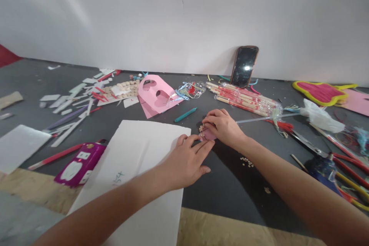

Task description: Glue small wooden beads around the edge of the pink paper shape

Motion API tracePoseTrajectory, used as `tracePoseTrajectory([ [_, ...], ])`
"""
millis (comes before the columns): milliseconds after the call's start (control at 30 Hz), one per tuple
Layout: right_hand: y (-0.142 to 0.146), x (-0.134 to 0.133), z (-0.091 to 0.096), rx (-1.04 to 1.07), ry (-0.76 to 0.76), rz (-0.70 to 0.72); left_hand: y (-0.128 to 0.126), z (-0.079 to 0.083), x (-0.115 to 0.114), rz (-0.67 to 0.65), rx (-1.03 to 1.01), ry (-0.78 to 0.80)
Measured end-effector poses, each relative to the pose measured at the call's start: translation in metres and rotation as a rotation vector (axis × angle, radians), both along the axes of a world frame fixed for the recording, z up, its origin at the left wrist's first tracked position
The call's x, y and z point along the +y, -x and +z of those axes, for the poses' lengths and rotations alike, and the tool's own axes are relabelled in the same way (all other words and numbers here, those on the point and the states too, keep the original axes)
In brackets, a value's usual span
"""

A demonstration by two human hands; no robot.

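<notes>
A small pink piece lies on the dark table, right of a white board. Tiny tan bits, perhaps small wooden discs, cluster along its left side. My right hand is bent over the piece from the right, its fingers drawn together at the bits; whatever sits between the fingertips is hidden. My left hand rests partly over the board's right edge, fingers stretched and spread, the tips touching the near edge of the pink piece. More tiny tan discs are scattered below my right wrist.
The white board extends under my left forearm. Beyond it are a teal pen, a pink cut-out card, packaged sticks and an upright phone. A purple box sits left; scissors and a glue gun lie right.
</notes>
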State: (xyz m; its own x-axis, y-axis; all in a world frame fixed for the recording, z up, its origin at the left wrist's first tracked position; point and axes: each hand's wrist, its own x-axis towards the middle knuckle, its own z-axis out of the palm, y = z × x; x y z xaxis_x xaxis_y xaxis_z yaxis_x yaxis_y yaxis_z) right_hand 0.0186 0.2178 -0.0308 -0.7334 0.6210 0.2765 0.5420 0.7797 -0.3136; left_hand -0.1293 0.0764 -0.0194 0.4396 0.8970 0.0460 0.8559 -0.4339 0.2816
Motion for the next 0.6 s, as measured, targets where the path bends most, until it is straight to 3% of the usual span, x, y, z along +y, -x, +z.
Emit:
tracePoseTrajectory([
  [600, -0.021, 0.001, 0.004, 0.031, -0.01, -0.05, 0.0, 0.002, -0.001, -0.013, 0.021, -0.016],
])
